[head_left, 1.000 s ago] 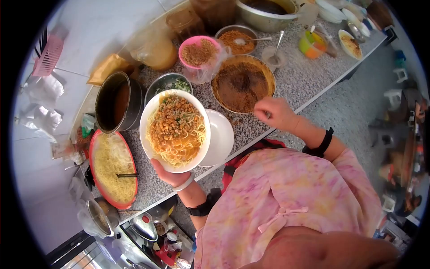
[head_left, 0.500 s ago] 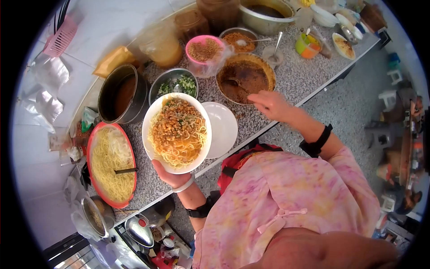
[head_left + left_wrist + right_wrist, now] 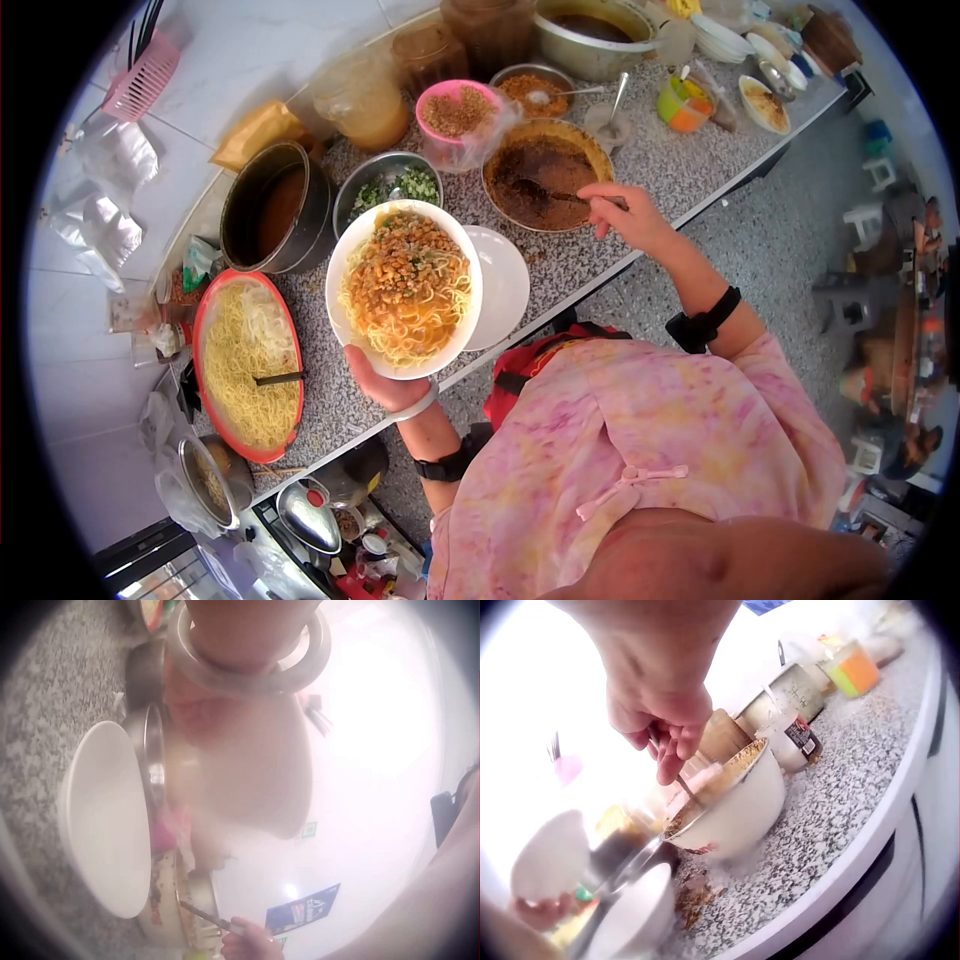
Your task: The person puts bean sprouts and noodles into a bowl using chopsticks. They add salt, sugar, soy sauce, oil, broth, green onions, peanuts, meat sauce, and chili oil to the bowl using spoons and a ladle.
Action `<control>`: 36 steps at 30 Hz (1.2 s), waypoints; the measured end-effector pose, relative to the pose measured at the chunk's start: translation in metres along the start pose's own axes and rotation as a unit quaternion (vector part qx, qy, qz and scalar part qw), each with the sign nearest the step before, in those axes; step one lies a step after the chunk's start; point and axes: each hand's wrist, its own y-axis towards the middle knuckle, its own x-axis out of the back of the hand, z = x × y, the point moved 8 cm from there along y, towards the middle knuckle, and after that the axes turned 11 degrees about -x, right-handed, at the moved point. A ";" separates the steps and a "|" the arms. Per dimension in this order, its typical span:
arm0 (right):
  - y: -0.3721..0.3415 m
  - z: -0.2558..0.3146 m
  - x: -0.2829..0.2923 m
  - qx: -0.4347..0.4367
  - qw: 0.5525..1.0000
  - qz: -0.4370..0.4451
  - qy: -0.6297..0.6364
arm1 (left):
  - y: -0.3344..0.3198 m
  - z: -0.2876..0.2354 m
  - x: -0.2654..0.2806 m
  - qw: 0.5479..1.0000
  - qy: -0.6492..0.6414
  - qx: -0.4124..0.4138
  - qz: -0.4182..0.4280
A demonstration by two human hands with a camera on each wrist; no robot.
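Observation:
A white bowl of noodles topped with brown crumbly bits is held up by the left hand, which grips its near side and underside, above the counter. The right hand pinches the handle of a spoon whose bowl end is down in a basin of dark brown sauce; the spoon's tip is hidden by the sauce or rim. In the right wrist view the fingers curl round the handle. An empty white bowl stands on the counter, partly behind the noodle bowl.
Left on the counter are a red-rimmed tray of plain noodles and a dark pot. Behind stand a steel bowl of chopped greens, a pink bowl and a large metal pot. The counter's edge runs diagonally nearest the body.
The right hand has closed on the spoon handle and risen slightly right of the sauce basin. The noodle bowl in the left hand has shifted a little to the right.

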 end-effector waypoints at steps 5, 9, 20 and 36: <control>-0.005 -0.027 0.016 -0.113 0.978 -0.052 0.167 | 0.001 0.007 -0.006 1.000 0.000 0.003 0.004; -0.007 -0.060 0.035 -0.158 0.935 -0.112 0.296 | 0.002 0.012 -0.012 0.999 -0.004 0.006 0.045; -0.037 0.043 0.044 -0.020 0.946 -0.078 0.312 | 0.004 0.046 -0.009 0.997 -0.048 0.053 0.021; -0.058 0.087 0.010 0.037 0.942 -0.048 0.329 | 0.005 0.076 -0.035 0.990 -0.074 0.115 0.036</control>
